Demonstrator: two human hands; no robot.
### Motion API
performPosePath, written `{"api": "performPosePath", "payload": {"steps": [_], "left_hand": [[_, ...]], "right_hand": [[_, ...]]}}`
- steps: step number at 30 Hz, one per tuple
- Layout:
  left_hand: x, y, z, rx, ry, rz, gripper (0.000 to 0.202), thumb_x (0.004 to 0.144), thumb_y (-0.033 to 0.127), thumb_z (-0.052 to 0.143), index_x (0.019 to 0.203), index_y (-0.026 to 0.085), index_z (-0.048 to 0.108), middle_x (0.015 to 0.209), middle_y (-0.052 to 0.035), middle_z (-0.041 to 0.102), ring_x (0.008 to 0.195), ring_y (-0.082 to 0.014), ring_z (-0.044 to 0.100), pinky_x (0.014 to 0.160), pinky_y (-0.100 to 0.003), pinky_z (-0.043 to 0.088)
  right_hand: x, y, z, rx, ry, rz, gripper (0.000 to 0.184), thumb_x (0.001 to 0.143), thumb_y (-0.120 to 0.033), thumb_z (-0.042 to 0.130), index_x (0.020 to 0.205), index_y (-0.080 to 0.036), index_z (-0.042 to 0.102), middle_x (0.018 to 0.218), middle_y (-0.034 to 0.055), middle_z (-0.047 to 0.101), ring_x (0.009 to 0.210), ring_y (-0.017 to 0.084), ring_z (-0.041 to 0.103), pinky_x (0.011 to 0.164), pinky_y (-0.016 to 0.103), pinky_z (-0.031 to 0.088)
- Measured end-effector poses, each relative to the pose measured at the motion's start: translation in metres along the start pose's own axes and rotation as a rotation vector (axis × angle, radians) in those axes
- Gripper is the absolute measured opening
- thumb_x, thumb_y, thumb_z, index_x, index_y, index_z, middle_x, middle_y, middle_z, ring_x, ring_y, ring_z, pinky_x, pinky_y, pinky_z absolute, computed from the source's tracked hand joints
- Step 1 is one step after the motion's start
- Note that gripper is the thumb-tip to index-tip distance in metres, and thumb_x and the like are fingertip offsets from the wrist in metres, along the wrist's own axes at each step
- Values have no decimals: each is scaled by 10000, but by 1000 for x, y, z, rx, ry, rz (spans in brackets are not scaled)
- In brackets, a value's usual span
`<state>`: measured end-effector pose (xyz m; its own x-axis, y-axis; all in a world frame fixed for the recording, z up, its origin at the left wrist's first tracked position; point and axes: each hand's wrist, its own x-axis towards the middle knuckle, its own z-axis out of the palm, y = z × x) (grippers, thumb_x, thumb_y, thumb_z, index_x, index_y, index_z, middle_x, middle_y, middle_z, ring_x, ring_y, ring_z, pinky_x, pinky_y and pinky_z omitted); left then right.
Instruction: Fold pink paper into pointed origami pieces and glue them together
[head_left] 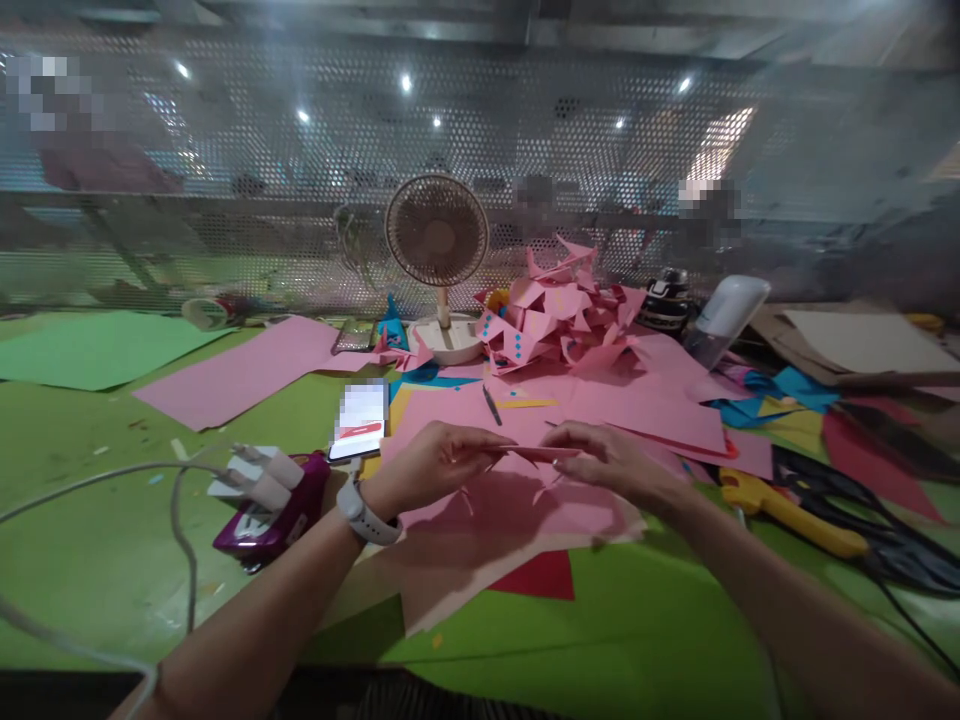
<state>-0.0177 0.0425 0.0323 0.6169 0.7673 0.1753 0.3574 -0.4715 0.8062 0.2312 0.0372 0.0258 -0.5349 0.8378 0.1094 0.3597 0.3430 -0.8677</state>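
My left hand, with a white watch on the wrist, pinches one end of a small folded pink paper piece. My right hand pinches the other end, so the piece hangs edge-on between both hands. Below the hands lie loose pink paper sheets on the green table. A heap of folded pink paper shapes with blue dots sits behind them, next to a small desk fan.
A phone lies left of the hands, and a purple power strip with white plugs and cables lies further left. A yellow glue gun and black cables lie at right. Perforated metal screen at the back; people behind it.
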Motion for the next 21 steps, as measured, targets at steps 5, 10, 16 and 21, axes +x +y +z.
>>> {"api": "performPosePath", "payload": {"steps": [5,10,16,21], "left_hand": [[-2,-1,4,208,127,104,281,862,224,456,1072,224,643,1047,-55,673,925,-169,613,797,-309,500],[-1,-8,-5,489,194,182,315,867,208,443,1146,238,588,1158,-38,620,1078,-186,542,972,-388,399],[-4,-19,-17,677,406,20,561,806,252,526,1342,194,371,1261,-93,536,1129,-251,501,945,-409,411],[-5,-21,-22,696,268,-113,516,824,245,490,1330,221,393,1154,-75,615,982,-244,596,839,-365,464]], "right_hand": [[4,12,11,-301,221,-246,362,705,-86,505,1003,-237,645,1052,52,628,997,203,559,883,366,434],[4,28,11,-512,350,-345,415,810,-87,427,1151,-258,592,1158,49,609,1099,198,525,960,419,407],[6,31,10,-675,482,-465,521,858,-85,422,1331,-303,400,1374,57,421,1258,207,380,1033,475,324],[7,31,13,-670,431,-372,474,862,-132,431,1308,-292,439,1345,59,455,1236,213,406,1002,451,377]]}}
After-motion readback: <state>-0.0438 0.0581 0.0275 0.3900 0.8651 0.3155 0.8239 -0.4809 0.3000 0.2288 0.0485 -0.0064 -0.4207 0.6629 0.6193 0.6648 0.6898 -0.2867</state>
